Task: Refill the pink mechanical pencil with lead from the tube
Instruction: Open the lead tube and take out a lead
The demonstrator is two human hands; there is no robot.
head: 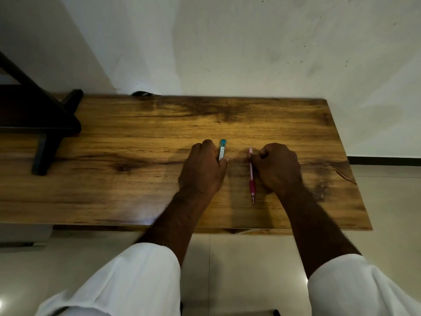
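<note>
The pink mechanical pencil (251, 176) lies along the wooden table (136, 133), tip toward me, cap end away. My right hand (279, 168) is curled beside it with fingertips closed on its upper barrel. The lead tube (222, 149), clear with a teal cap at its far end, sits at the thumb side of my left hand (204, 166), whose fingers are closed around its lower part. Both hands rest on the tabletop about a hand's width apart.
A dark wooden stand (43, 124) sits on the table's left end. A small dark object (141, 93) lies at the back edge by the white wall. The table's near edge runs just below my wrists, with tiled floor beneath.
</note>
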